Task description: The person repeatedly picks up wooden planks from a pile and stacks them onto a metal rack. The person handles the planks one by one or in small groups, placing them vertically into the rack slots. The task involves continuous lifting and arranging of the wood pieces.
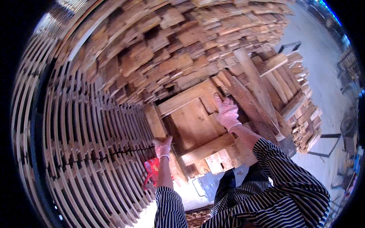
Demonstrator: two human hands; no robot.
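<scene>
My left hand, in a pinkish work glove, is closed on the near end of a short wooden plank. That plank lies at the left side of a stack of boards; the fingertips are partly hidden beneath it. My right hand, gloved alike, rests on the stack's right side with its fingers stretched forward and apart. It touches the edge of a short wooden piece. Between my hands lies a wide, flat wooden board, bordered by a far strip and a near strip.
A high pile of rough planks rises beyond the boards. Slatted timber stacks stand on the left. Long loose planks slant on the right. A red object sits below my left hand. A metal frame stands on the grey floor.
</scene>
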